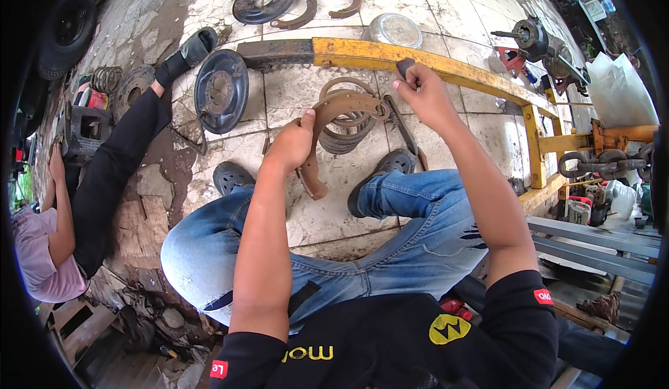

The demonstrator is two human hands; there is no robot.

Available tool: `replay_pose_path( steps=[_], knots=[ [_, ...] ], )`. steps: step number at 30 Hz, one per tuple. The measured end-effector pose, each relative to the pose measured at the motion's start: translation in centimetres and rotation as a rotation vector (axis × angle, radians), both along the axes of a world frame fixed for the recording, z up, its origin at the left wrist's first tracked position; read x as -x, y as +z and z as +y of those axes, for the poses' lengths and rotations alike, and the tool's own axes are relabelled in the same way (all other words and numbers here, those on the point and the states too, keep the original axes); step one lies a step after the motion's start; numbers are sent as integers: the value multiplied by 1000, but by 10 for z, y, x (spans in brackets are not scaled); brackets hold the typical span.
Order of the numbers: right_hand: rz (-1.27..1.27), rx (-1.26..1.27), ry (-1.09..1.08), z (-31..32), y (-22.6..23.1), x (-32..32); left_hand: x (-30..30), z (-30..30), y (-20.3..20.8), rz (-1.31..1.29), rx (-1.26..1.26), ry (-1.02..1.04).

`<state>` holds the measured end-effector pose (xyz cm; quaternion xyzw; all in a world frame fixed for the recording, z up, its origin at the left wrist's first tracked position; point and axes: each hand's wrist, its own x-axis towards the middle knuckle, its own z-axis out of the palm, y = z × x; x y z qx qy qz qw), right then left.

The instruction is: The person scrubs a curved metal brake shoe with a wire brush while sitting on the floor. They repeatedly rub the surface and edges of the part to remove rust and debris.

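My left hand (291, 144) is closed on a curved, rusty brown brake shoe (341, 105), raised between my knees over the tiled floor. Its arc bends away toward the right, and its lower end hangs near my feet. My right hand (426, 96) pinches a small dark piece (404, 67), whose kind I cannot make out, beside the yellow beam. Behind the shoe lies a rusty coil spring (343, 143), partly hidden. A flat dark metal bar (403, 128) is on the tiles below my right hand.
A yellow steel frame (425, 66) runs across ahead of me. One black round backing plate (221, 91) leans at left; another backing plate (263, 2) lies farther off near loose brake shoes (298, 14). A person (52, 246) sits at left, one leg stretched toward the plates. A heavy chain (606, 164) is at right.
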<state>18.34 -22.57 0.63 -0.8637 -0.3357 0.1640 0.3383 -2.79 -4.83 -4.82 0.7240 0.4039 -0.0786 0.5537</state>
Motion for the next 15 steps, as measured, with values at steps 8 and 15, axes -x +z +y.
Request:
replay_pose_path(
  steps=[8, 15],
  knots=[
    [-89, 132, 399, -14, -32, 45, 1, -2, 2, -15, -14, -18],
    [-234, -13, 22, 13, -44, 62, -1, -2, -5, -39, -5, -18]
  ],
)
